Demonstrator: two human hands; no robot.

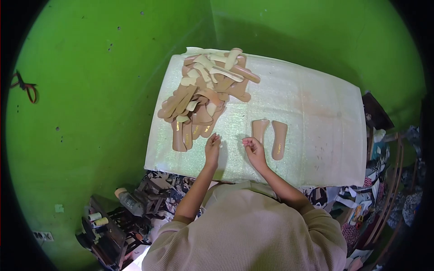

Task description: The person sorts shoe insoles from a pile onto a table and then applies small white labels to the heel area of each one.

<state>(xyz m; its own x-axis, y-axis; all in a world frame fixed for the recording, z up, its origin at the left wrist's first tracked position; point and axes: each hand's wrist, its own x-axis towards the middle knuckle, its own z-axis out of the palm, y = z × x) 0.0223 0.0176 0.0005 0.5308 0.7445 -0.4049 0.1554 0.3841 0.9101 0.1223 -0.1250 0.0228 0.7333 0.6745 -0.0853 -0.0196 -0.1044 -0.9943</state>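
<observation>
My left hand (212, 147) is just above the table covering, beside the near end of a heap of tan shoe insoles (181, 101). Its fingers are loosely curled and apart, with nothing visible in them. Several insoles with gold lettering, such as a front insole (179, 137), jut from the heap towards me. My right hand (254, 151) is half curled, palm inward, and no object shows in it. Next to it lies one tan insole (260, 130), partly hidden by the hand. Another insole (279, 140) with gold lettering lies to its right.
A pale, shiny sheet (316, 113) covers the table. Pale cream strips (205, 63) lie on the heap's far part. Green walls (113, 81) stand behind and left. A bottle (130, 202) and thread spools (99, 221) are at lower left; cloth scraps (361, 203) are at right.
</observation>
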